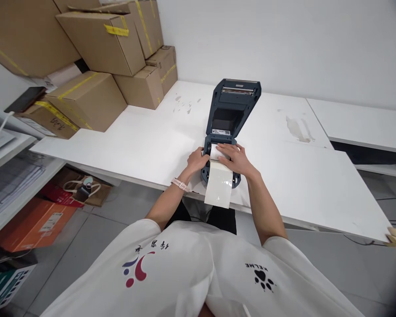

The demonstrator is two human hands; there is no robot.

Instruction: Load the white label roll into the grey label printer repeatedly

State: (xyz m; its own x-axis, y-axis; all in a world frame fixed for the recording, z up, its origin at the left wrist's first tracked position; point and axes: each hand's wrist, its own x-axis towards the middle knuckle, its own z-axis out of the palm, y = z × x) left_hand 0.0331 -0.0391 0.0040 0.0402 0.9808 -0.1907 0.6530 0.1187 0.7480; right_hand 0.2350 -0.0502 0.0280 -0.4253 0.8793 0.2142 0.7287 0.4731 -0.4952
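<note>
Label printer point(229, 132) sitting lid-up near table point(145, 141) front edge; left hand point(198, 160) curling on its 9 o'clock side, right hand point(236, 158) lying flat on label roll point(218, 152). Label strip point(218, 187) is hanging floppy, tearable, so likely gripping its edges. Cardboard boxes point(86, 99) crowding 10 o'clock, open room at 3

We wear a white short-sleeved T-shirt point(198, 268) with a red-and-blue emblem point(137, 268) and a black paw print point(263, 279) on it, and a pale pink wristwatch point(179, 184) on our left wrist.
</note>
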